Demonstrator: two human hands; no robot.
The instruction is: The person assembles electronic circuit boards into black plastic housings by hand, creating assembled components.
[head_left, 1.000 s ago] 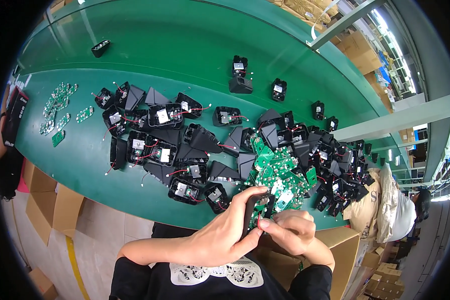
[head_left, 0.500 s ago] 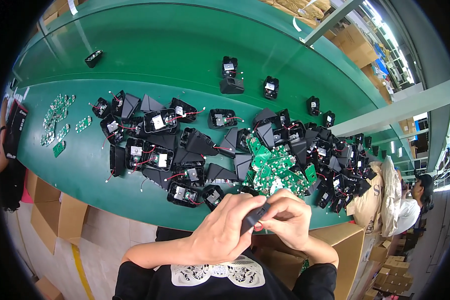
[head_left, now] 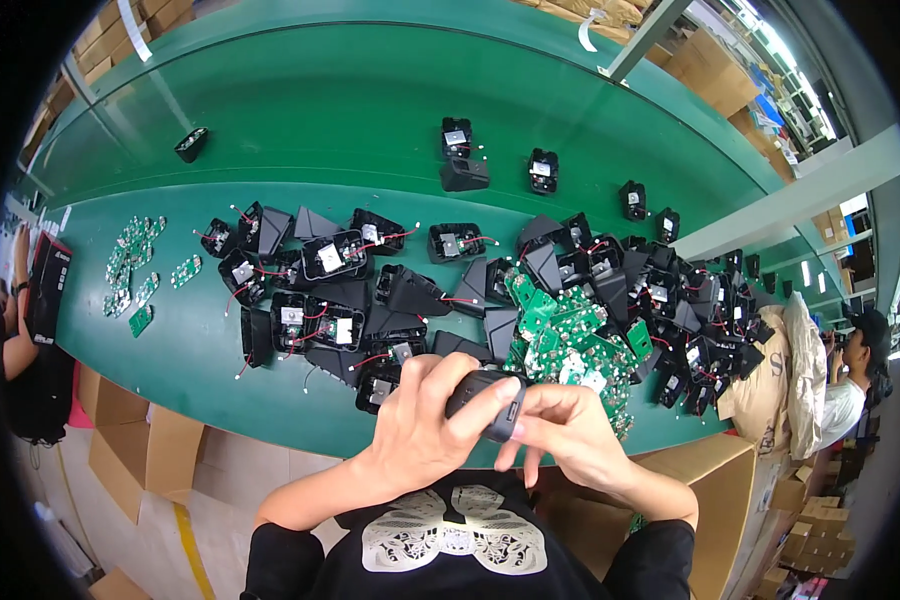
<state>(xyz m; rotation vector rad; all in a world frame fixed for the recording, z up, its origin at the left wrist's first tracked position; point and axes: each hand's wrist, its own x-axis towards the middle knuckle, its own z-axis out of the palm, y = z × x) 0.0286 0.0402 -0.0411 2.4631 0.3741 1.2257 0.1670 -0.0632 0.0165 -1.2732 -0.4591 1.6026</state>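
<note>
Two hands (head_left: 500,425), black housing (head_left: 482,400) (gripped)

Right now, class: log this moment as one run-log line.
left hand: grips small black plastic housing | right hand: fingers at its end | behind: pile of green circuit boards on green table

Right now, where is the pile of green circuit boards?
In the head view, the pile of green circuit boards lies on the green table, just beyond the right hand, among the black plastic shells.
</note>
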